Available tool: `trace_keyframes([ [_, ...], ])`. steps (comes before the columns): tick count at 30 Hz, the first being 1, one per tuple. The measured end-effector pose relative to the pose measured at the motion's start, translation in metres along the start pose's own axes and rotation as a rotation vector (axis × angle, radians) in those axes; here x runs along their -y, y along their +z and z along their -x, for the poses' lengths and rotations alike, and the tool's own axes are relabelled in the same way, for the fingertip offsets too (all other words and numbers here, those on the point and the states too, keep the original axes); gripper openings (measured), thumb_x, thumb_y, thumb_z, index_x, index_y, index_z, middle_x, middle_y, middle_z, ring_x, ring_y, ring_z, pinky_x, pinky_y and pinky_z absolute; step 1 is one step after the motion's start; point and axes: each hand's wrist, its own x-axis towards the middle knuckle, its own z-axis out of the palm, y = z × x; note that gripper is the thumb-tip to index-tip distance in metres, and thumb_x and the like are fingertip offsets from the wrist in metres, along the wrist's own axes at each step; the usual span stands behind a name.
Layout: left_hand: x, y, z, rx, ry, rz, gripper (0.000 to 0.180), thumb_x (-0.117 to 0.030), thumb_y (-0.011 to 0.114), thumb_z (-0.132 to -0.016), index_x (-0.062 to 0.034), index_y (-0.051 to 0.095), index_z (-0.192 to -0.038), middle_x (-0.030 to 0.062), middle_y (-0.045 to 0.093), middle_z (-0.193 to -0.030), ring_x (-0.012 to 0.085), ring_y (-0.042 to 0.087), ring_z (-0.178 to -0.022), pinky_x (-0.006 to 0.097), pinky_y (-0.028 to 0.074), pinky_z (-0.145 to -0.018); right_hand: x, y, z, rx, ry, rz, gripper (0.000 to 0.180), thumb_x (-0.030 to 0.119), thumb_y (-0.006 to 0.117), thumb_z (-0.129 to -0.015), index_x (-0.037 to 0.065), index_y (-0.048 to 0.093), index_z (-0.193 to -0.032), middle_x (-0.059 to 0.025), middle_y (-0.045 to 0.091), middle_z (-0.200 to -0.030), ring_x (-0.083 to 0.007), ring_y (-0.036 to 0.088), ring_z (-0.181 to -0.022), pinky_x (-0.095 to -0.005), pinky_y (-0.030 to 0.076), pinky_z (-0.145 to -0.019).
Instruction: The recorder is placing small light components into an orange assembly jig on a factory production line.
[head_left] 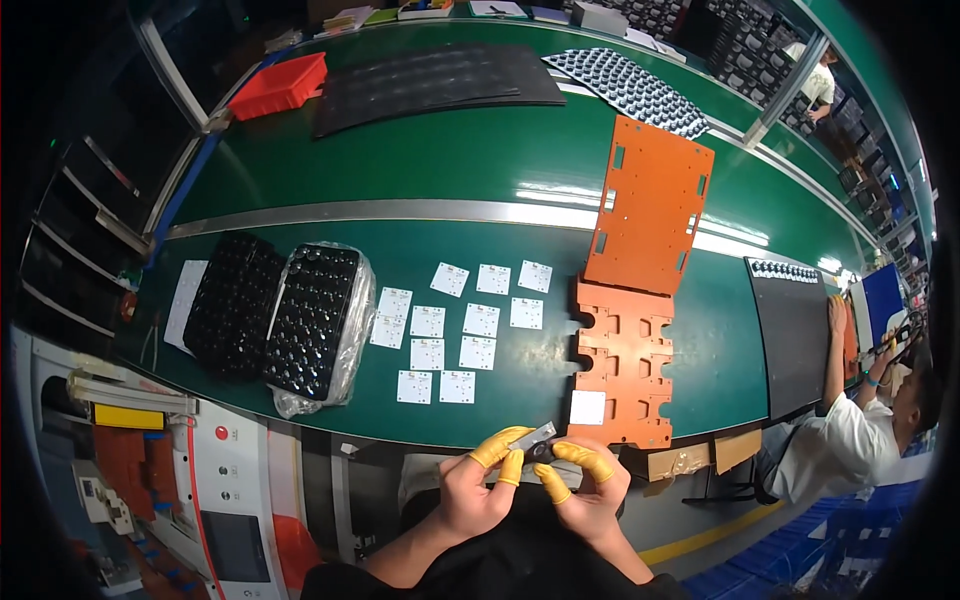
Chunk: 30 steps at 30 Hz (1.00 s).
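Just off the table's near edge, my left hand [476, 497] pinches a thin grey square board [533, 437], seen tilted, between yellow-covered fingertips. My right hand [592, 492], also with yellow finger covers, grips a small black round part [541, 453] close against that board. Whether the two pieces touch cannot be made out. Beyond my right hand lies an orange fixture base [622, 365] with shaped recesses. One white square board [587, 407] rests at its near left corner. The fixture's orange lid [655, 205] is folded back behind it. Several white printed square boards [427, 322] lie left of the fixture.
Black trays of domed parts [315, 320], partly wrapped in clear plastic, stand on the left of the green table [520, 400]. Farther back are a red bin [280, 86], black sheets [430, 85] and a dotted tray [630, 88]. A co-worker [850, 450] sits at right beside a black mat [800, 340].
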Motion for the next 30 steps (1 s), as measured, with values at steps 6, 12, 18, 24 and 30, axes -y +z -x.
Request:
trace_keyframes([
  [6,-0.001,0.004,-0.002,-0.006,-0.011,0.014,0.028,0.008,0.058,-0.086,0.0104,0.061,-0.113,0.0169,0.070,-0.103,0.0194,0.069,-0.091,0.029,0.055,-0.079,0.002,0.001,0.006,-0.050,0.105,-0.021,0.031,-0.003,0.080,-0.070,-0.004,0.064,-0.098,-0.0142,0.064,-0.100,-0.0201,0.064,-0.088,-0.0293,0.051,-0.079],
  [12,-0.003,0.000,-0.006,0.103,0.015,-0.100,0.031,0.007,0.061,-0.081,0.0063,0.064,-0.111,0.0182,0.071,-0.100,0.0230,0.072,-0.087,0.030,0.057,-0.075,0.004,-0.002,0.002,-0.097,0.086,0.031,0.029,-0.002,0.081,-0.071,-0.004,0.067,-0.096,-0.0112,0.065,-0.092,-0.0183,0.063,-0.082,-0.0276,0.050,-0.074],
  [18,-0.012,0.000,-0.014,0.175,0.133,-0.232,0.036,0.004,0.070,-0.075,0.0033,0.066,-0.110,0.0144,0.072,-0.097,0.0203,0.072,-0.084,0.028,0.056,-0.076,-0.001,-0.006,0.008,-0.111,0.149,0.010,0.027,0.001,0.081,-0.073,-0.001,0.071,-0.098,-0.0097,0.067,-0.087,-0.0169,0.065,-0.076,-0.0261,0.050,-0.067],
  [24,0.004,-0.010,-0.012,0.197,0.195,-0.240,0.037,0.004,0.076,-0.069,0.0002,0.068,-0.106,0.0131,0.072,-0.098,0.0230,0.071,-0.086,0.030,0.056,-0.076,0.007,-0.020,0.004,0.117,0.331,-0.181,0.026,0.004,0.073,-0.083,-0.001,0.068,-0.108,-0.0099,0.069,-0.094,-0.0177,0.068,-0.080,-0.0274,0.053,-0.071],
  [30,0.001,-0.010,-0.008,0.506,0.241,-0.001,0.028,0.008,0.077,-0.067,-0.0010,0.067,-0.092,0.0126,0.070,-0.101,0.0238,0.071,-0.088,0.030,0.057,-0.074,-0.021,-0.050,0.028,0.384,0.901,-0.919,0.029,0.022,0.052,-0.099,-0.006,0.057,-0.106,-0.0137,0.064,-0.087,-0.0192,0.065,-0.071,-0.0304,0.053,-0.068],
])
